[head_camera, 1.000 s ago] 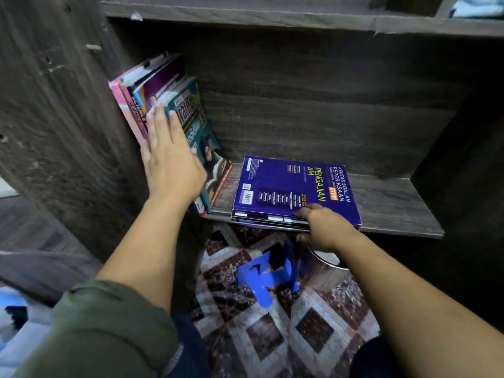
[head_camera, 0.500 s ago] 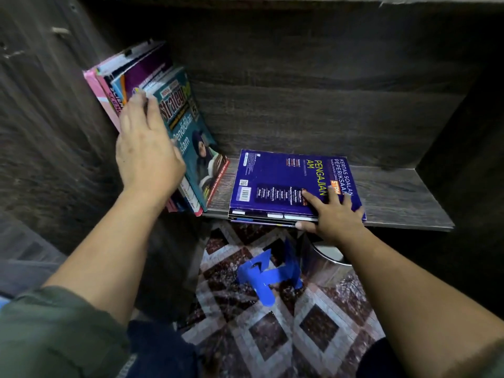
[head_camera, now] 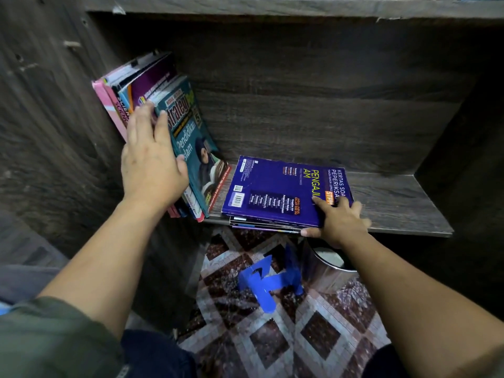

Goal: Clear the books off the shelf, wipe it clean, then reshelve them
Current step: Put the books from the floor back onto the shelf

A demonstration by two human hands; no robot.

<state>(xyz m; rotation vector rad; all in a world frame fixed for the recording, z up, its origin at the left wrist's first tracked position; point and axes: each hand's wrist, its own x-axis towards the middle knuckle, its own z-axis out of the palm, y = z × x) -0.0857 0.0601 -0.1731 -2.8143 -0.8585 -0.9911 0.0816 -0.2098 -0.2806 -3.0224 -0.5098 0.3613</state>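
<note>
An olive-green short sleeve (head_camera: 46, 339) ends well back from the fingers of the left hand (head_camera: 151, 165), near the elbow, and dark navy trousers (head_camera: 156, 353) cover both knees farther back.

shelf (head_camera: 395, 203): dark grey-brown woodgrain | flat book (head_camera: 272, 186) on shelf: deep blue, yellow lettering | leaning at shelf's left: teal book (head_camera: 191, 137), purple book (head_camera: 152, 80), pink book (head_camera: 107, 105) | floor (head_camera: 272, 339) below shelf: maroon-and-grey diamonds | object (head_camera: 267, 282) below shelf: bright blue

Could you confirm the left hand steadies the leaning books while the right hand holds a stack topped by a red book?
Not quite: in the head view the top book under the right hand is dark blue; the rest is right.
</note>
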